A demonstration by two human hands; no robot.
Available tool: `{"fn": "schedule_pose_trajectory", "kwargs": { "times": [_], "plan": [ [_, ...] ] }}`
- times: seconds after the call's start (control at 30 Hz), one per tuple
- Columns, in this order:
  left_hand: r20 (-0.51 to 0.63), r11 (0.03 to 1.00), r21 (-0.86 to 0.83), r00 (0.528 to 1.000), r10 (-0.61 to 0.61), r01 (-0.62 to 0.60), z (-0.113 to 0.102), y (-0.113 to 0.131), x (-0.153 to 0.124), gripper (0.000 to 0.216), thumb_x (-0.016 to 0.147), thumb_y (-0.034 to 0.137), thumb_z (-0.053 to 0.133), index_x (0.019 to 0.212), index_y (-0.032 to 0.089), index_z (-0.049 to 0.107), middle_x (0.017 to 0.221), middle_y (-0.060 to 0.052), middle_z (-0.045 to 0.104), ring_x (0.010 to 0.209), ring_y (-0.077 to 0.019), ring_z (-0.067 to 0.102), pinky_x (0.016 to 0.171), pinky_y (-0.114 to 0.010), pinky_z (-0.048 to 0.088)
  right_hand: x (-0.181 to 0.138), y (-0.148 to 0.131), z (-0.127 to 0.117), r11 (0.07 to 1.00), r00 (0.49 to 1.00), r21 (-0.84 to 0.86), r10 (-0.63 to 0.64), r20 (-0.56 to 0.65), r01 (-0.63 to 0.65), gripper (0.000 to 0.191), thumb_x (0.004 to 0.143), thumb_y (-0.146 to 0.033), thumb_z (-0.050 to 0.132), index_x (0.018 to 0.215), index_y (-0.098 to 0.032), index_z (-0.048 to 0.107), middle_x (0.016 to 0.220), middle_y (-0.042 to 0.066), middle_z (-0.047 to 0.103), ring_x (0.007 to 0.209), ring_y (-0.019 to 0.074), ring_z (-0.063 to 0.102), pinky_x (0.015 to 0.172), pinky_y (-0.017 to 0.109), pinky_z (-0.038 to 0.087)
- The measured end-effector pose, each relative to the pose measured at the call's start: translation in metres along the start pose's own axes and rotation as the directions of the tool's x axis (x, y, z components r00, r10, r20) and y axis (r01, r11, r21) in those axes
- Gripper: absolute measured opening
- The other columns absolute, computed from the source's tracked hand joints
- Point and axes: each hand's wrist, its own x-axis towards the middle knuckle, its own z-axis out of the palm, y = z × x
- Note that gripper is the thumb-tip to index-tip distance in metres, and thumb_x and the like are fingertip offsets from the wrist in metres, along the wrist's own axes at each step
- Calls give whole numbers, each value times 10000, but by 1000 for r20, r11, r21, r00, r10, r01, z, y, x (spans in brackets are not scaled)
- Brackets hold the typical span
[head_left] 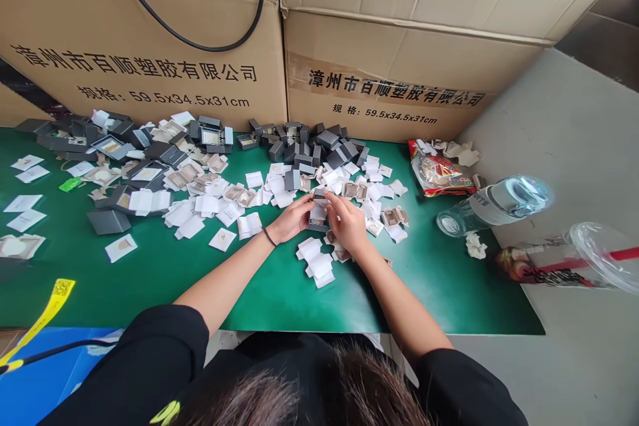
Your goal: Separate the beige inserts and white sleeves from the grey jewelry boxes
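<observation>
Both hands meet over the middle of a green table (150,266). My left hand (293,218) and my right hand (347,221) are closed around one small grey box (318,212) with a white card inside it, held just above the table. A dark band sits on my left wrist. Loose white cards (317,263) lie directly under and in front of my hands. A heap of small grey boxes (319,146) lies just beyond my fingers, and more open grey boxes with beige inserts (150,160) spread to the left.
Two large cardboard cartons (389,46) with printed lettering stand along the table's back edge. At the right lie a red snack bag (439,176), a toppled clear bottle (494,203), a plastic cup (599,253) and crumpled paper. A yellow tag (52,303) hangs at the left front.
</observation>
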Motion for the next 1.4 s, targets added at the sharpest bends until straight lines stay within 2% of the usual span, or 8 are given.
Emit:
{"fn": "schedule_pose_trajectory", "kwargs": {
  "times": [0.3, 0.47, 0.6, 0.73, 0.8, 0.9, 1.2, 1.4],
  "plan": [
    [27, 997, 70, 999, -29, 27, 5, 1, -5, 299, 805, 339, 593, 1071, 213, 540, 865, -17, 594, 742, -142, 604, 659, -304, 539, 2, 7, -1, 999, 999, -30, 39, 12, -39, 295, 946, -247, 332, 1055, -179, 597, 848, 70, 658, 771, 152, 593, 643, 250, 451],
    [-11, 976, 214, 999, 36, -33, 5, -2, -4, 303, 764, 386, 639, 992, 200, 572, 766, -2, 575, 666, -116, 577, 601, -226, 498, 2, 3, 2, 999, 999, -3, 43, 21, -43, 285, 934, -240, 384, 1095, -221, 618, 895, 65, 666, 791, 169, 547, 683, 280, 468],
    [-42, 973, 204, 992, 115, -104, 5, -2, -2, 291, 752, 387, 654, 950, 189, 571, 853, -15, 601, 786, -137, 596, 663, -220, 500, 2, -2, 1, 999, 999, 35, -9, -52, 10, 280, 917, -248, 420, 1112, -251, 622, 976, 67, 646, 885, 191, 527, 767, 325, 467],
    [-34, 993, 96, 997, 71, -68, 7, 2, -3, 342, 776, 391, 629, 1033, 191, 523, 920, -35, 633, 808, -165, 631, 683, -280, 524, 3, 1, -3, 992, 974, 63, 124, -188, -114, 401, 944, -321, 318, 775, -178, 653, 751, 73, 602, 785, 183, 569, 702, 309, 457],
    [-26, 997, 63, 999, 45, -43, 8, 4, -4, 335, 789, 384, 617, 1040, 191, 508, 920, -42, 645, 801, -172, 646, 682, -298, 531, 4, 7, -4, 971, 965, 39, 238, -112, -235, 527, 961, -345, 237, 588, -181, 571, 538, 31, 509, 599, 153, 550, 569, 261, 408],
    [-32, 998, 44, 999, 40, -39, 9, 5, -5, 316, 793, 372, 616, 1020, 182, 506, 913, -47, 650, 800, -169, 654, 678, -291, 535, 6, 13, -2, 944, 941, -98, 323, 101, -314, 548, 962, -366, 239, 538, -178, 531, 444, 9, 474, 462, 128, 497, 477, 240, 297],
    [-35, 999, 21, 999, 32, -31, 6, 1, -1, 305, 779, 339, 641, 1003, 165, 530, 877, -27, 642, 758, -126, 636, 680, -242, 522, 17, 9, 6, 880, 845, -409, 398, 358, -241, 441, 960, -361, 278, 797, -167, 639, 686, 73, 665, 603, 172, 608, 564, 250, 345],
    [-29, 999, 28, 999, 19, -18, 7, 1, -1, 319, 792, 334, 629, 1038, 157, 528, 928, -49, 651, 788, -143, 644, 719, -268, 516, 21, 8, 6, 860, 805, -436, 446, 391, -265, 451, 960, -370, 263, 830, -157, 639, 719, 84, 665, 657, 183, 618, 594, 251, 355]
  ]
}}
